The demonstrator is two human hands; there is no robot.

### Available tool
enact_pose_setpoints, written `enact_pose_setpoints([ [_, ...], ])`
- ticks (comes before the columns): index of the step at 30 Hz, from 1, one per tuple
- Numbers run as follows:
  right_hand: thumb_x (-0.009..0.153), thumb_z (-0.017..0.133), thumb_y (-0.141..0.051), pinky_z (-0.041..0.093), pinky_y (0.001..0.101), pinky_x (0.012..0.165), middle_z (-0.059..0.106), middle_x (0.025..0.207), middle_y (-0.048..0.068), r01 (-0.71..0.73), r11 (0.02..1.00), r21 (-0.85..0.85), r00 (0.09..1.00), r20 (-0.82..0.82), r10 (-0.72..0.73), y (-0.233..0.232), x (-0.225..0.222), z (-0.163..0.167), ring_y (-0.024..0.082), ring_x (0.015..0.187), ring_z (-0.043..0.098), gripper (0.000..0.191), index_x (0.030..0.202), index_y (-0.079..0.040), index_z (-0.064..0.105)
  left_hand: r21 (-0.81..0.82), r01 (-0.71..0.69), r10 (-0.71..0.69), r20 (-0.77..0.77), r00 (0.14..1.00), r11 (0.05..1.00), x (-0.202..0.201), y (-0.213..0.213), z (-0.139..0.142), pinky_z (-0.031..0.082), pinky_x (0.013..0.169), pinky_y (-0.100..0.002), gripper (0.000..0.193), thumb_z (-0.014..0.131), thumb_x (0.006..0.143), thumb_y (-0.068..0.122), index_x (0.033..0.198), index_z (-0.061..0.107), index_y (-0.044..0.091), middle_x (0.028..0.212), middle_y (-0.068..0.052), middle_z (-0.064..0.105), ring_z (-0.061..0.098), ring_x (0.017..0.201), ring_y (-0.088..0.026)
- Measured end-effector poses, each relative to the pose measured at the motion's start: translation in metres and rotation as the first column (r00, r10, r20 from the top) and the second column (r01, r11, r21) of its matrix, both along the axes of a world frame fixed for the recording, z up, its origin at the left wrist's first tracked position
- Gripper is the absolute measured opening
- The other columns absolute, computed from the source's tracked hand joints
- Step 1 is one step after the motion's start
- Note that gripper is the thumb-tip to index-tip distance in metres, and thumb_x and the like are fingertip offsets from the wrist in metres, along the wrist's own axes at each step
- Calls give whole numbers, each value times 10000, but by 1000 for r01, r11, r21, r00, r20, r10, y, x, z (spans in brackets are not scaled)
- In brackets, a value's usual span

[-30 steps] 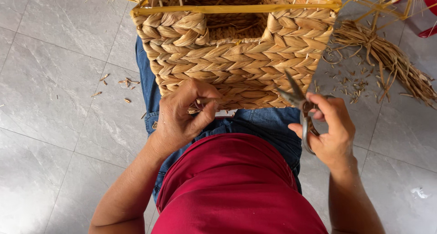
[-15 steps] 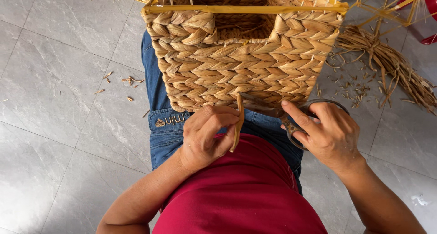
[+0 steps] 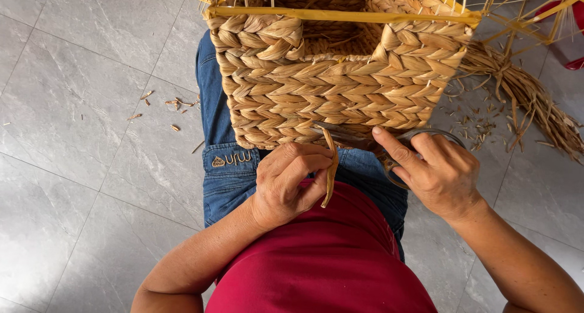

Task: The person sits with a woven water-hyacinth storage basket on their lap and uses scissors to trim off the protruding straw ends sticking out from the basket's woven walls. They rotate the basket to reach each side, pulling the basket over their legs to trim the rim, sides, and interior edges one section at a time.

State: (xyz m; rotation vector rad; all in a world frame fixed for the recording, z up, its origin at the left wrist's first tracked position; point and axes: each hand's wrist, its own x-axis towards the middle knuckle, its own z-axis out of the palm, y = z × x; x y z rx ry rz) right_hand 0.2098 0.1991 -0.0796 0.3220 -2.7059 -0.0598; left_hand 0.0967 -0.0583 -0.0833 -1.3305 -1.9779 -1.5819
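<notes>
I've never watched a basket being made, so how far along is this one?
The woven basket looks nearly complete: its near wall is fully braided up to the yellow frame bar. In hand now is trimming: the left hand pinches a loose straw end at the bottom edge, while the right hand brings scissors to it. Left: thin stubs poking out near the rim. The other sides are hidden.

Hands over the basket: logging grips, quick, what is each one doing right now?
Left hand: closed, pinching a loose straw strand from the woven basket.
Right hand: closed on scissors.
</notes>
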Motion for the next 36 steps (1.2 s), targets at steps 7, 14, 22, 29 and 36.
enact_pose_setpoints([
  [7, 571, 959, -179, 571, 302, 636, 457, 760, -45, -16, 999, -45, 1000, 6, 17, 3, -2, -3, 125, 657, 565, 934, 1444, -284, 641, 9, 9, -9, 5, 1000, 1000, 0, -3, -3, 588, 789, -338, 283, 798, 846, -54, 1060, 636, 37, 1070, -90, 712, 718, 921, -238],
  [14, 571, 953, -138, 584, 323, 651, 469, 744, -29, -51, 995, -88, 999, 13, 53, 8, -4, -2, 138, 647, 570, 916, 1428, -254, 651, 51, -45, 44, 28, 999, 998, 1, -2, -9, 599, 776, -302, 258, 786, 855, -88, 1021, 636, 40, 1051, -96, 723, 734, 925, -216],
  [22, 631, 956, -121, 591, 293, 673, 503, 778, -50, -81, 994, -80, 997, 3, 81, 9, -9, 1, 125, 674, 589, 886, 1444, -265, 637, 34, 5, -6, 38, 999, 999, 1, -5, -12, 598, 788, -311, 254, 788, 851, -65, 1030, 645, 45, 1084, -86, 714, 725, 939, -213],
  [29, 609, 951, -147, 568, 311, 629, 497, 749, -36, -69, 997, -18, 997, 20, 69, 7, -8, 4, 143, 645, 581, 891, 1432, -282, 639, 8, 55, -55, -3, 998, 998, 3, -2, -11, 586, 786, -336, 257, 801, 859, -16, 1051, 643, 47, 1092, -88, 709, 707, 944, -223],
  [36, 590, 935, -147, 573, 315, 647, 559, 769, -44, -93, 991, -96, 994, 48, 98, 11, -5, 2, 146, 668, 614, 910, 1443, -245, 632, 45, 108, -111, 58, 992, 993, 2, -12, -8, 591, 826, -336, 172, 739, 909, 2, 1023, 625, 62, 1095, -89, 717, 717, 977, -227],
])
